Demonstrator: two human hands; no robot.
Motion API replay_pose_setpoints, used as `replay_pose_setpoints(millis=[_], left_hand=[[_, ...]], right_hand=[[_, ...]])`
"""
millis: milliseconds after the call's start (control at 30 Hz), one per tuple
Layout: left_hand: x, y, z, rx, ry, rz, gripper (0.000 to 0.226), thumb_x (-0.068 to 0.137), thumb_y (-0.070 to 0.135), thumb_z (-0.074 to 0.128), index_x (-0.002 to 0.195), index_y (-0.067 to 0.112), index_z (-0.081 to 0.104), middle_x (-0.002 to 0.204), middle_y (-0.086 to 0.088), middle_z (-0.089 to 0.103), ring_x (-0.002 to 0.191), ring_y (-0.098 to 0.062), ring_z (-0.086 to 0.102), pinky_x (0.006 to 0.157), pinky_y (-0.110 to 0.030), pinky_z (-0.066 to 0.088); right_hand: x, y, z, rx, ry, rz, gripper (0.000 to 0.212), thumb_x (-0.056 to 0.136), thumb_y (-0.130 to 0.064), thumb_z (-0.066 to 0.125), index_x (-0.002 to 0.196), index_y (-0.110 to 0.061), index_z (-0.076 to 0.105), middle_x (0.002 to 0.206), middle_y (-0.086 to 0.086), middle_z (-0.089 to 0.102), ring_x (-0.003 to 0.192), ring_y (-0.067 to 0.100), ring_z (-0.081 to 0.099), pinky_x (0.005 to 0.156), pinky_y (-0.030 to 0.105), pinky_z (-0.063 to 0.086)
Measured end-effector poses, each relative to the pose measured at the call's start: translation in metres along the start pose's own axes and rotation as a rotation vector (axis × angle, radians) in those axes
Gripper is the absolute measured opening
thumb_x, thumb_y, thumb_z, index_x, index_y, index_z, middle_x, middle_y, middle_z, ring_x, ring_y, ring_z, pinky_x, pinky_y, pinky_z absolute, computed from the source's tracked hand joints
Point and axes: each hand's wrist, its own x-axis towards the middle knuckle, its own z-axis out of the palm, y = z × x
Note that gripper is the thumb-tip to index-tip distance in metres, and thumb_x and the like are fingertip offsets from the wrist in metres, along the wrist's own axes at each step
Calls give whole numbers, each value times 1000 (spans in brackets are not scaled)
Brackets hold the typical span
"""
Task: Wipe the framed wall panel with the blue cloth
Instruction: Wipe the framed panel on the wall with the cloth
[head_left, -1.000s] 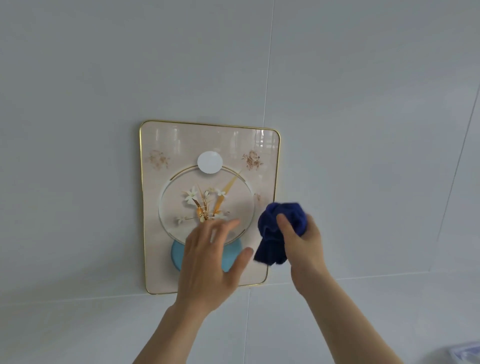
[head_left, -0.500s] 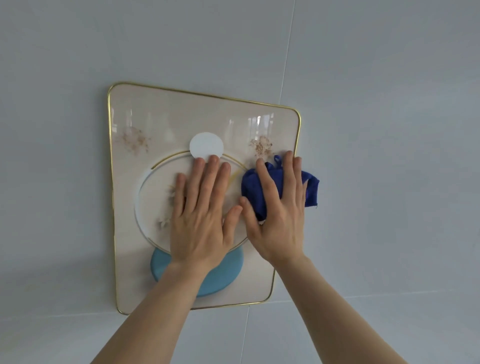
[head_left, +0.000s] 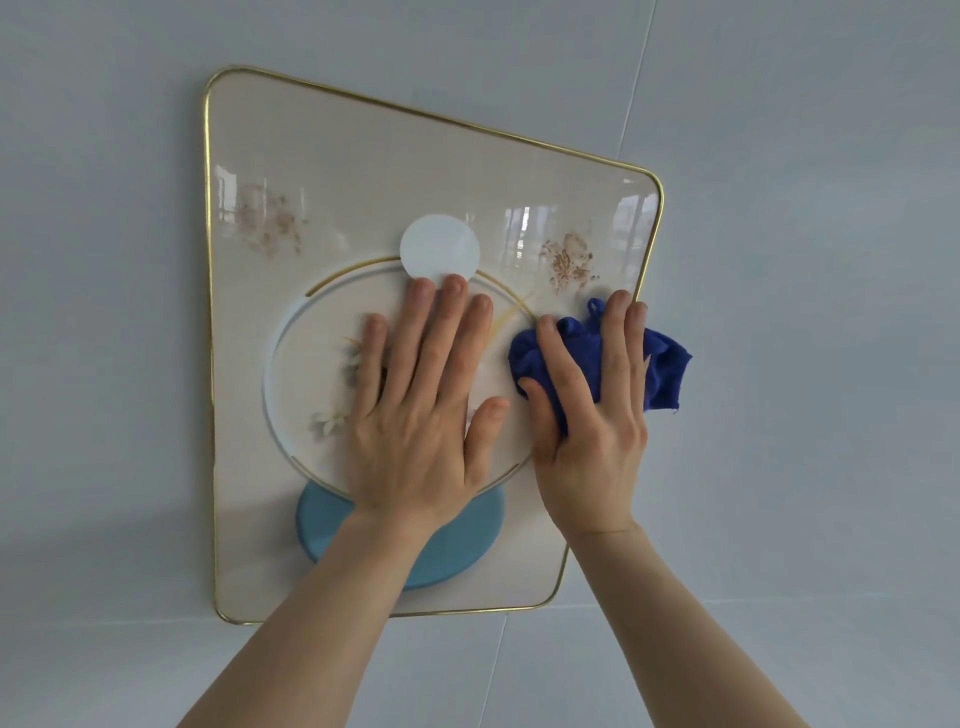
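Observation:
The framed wall panel (head_left: 291, 171) is glossy cream with a thin gold rim, a flower print inside a ring, a white disc and a light blue disc. My left hand (head_left: 421, 405) lies flat on the panel's middle, fingers spread, holding nothing. My right hand (head_left: 592, 415) presses the crumpled blue cloth (head_left: 660, 369) against the panel's right edge, fingers spread over it. Part of the cloth sticks out past the gold rim onto the wall. The flower print is mostly hidden under my left hand.
The panel hangs on a pale grey tiled wall (head_left: 831, 260) with thin grout lines. Nothing else hangs near the panel.
Both hands went from hovering in front of the panel to lying flat on it. The cloth went from bunched in my right hand to pressed on the panel's right edge. The view came closer.

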Motion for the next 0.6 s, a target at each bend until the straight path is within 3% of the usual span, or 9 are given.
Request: replay_pose_setpoints(millis=[167, 600], left_hand=[[0, 0, -2, -20, 8, 4, 65, 104, 43, 24, 162, 14, 26, 171, -5, 20, 161, -25, 15, 131, -49, 10], [-2, -2, 2, 27, -17, 18, 65, 105, 44, 25, 164, 15, 21, 172, -6, 17, 161, -26, 12, 131, -50, 9]], right_hand=[[-12, 4, -3, -9, -25, -22, 36, 108, -27, 56, 141, -16, 65, 164, 24, 31, 156, 46, 31, 114, 67, 44], [-55, 15, -22, -136, -171, -35, 36, 110, -19, 55, 145, -16, 62, 163, 29, 38, 156, 46, 31, 112, 66, 48]])
